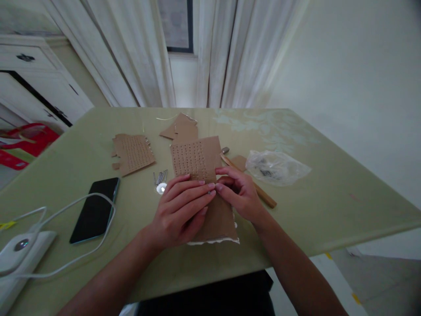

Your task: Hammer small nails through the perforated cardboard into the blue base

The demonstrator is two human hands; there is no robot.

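The perforated cardboard sheet (pixel 200 175) is lying flat near the front middle of the green counter (pixel 329 210), its rows of punched holes showing on the far half. The left hand (pixel 179 208) is lying palm-down across its near half, fingers stretched and pressing it flat. The right hand (pixel 240 193) is curling its fingers over the sheet's right edge, fingertips meeting those of the left hand. A wooden stick (pixel 263 195) is lying partly under the right hand. A small bunch of nails (pixel 160 177) is sitting just left of the sheet, a second holed cardboard piece (pixel 133 153) farther left, and a dark phone (pixel 95 210) near a white cable (pixel 66 259). A crumpled plastic bag (pixel 274 166) is resting to the right.
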